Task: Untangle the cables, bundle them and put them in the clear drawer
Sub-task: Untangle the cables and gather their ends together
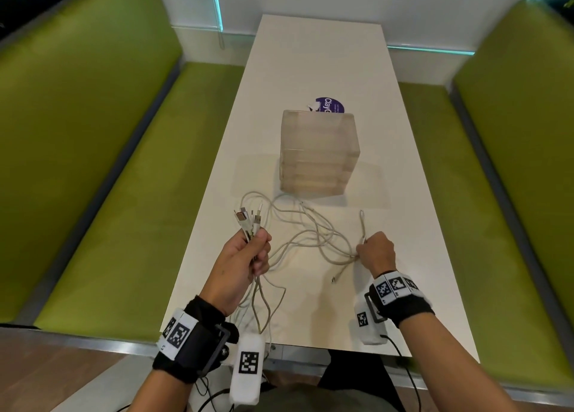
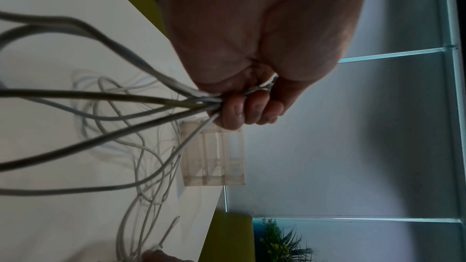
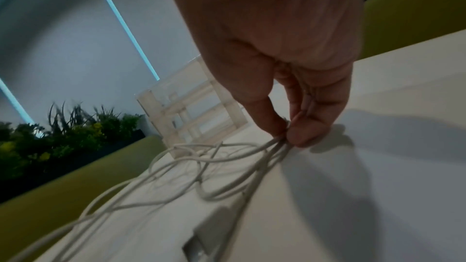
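Several white cables (image 1: 306, 234) lie tangled on the white table (image 1: 326, 57), in front of a clear drawer unit (image 1: 320, 153). My left hand (image 1: 248, 253) is raised at the table's left and grips a bunch of cable ends, with the plugs (image 1: 248, 219) sticking up above the fist. In the left wrist view the cables (image 2: 141, 105) fan out from the curled fingers (image 2: 234, 111). My right hand (image 1: 374, 250) rests low on the table at the right and pinches a few cable strands (image 3: 267, 152) between thumb and fingertips (image 3: 302, 134). One loose end (image 1: 362, 217) reaches past the right hand.
Green bench seats (image 1: 102, 163) flank the table on both sides. A purple round sticker (image 1: 329, 105) lies behind the drawer unit (image 3: 191, 107). A loose plug (image 1: 335, 278) lies on the table near the right wrist. Plants (image 3: 70, 127) stand beyond the left bench.
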Demonstrator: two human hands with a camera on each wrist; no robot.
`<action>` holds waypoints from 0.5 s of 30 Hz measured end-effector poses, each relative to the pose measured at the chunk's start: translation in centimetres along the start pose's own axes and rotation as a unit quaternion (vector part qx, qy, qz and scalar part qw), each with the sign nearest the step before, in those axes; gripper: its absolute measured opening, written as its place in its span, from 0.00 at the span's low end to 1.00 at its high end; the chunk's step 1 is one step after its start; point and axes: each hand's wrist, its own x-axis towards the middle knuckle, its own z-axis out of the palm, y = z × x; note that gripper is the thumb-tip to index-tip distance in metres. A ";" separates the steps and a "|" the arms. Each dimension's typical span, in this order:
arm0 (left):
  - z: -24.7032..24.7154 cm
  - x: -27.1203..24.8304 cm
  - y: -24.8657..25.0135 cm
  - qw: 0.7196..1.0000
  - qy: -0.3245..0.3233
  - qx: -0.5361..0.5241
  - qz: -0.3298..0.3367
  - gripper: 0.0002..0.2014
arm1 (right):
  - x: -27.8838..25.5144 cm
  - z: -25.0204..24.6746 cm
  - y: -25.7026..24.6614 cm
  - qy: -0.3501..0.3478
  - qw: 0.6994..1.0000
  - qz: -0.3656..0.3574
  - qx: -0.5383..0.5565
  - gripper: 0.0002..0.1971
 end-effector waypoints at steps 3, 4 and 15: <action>-0.2 0.0 0.0 1.000 0.003 -0.003 0.001 0.09 | 0.3 0.0 0.4 -0.016 0.999 0.002 0.039 0.08; -0.2 0.1 0.0 1.000 0.003 -0.003 0.001 0.09 | 0.2 -0.2 0.5 -0.017 0.998 -0.003 0.065 0.07; 1.3 0.5 -0.4 1.000 -0.011 -0.002 0.012 0.09 | -6.5 -4.6 -2.5 -0.050 0.907 -0.142 0.393 0.03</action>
